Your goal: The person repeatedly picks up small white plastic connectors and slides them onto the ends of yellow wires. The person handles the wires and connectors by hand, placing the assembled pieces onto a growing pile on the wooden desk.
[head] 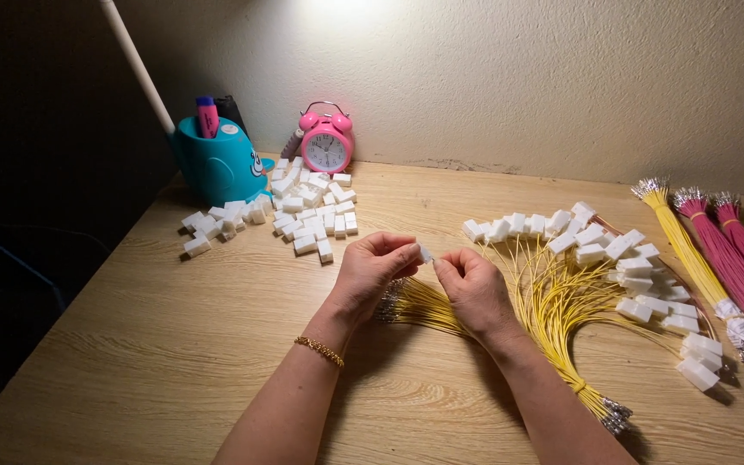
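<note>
My left hand [370,274] pinches a small white plastic connector [424,254] between thumb and fingers above the wooden table [157,344]. My right hand [474,288] meets it from the right, fingertips closed at the connector, seemingly on a thin yellow wire. A loose bundle of yellow wires [419,303] with metal tips lies under both hands. To the right, a fan of yellow wires [553,301] ends in white connectors [639,267]. A pile of loose white connectors [307,211] lies at the back left.
A teal whale-shaped pen holder [217,159] and a pink alarm clock [326,142] stand by the wall. Bundles of yellow wires [686,245] and magenta wires [738,258] lie at the right edge. A white lamp arm [137,65] rises at upper left.
</note>
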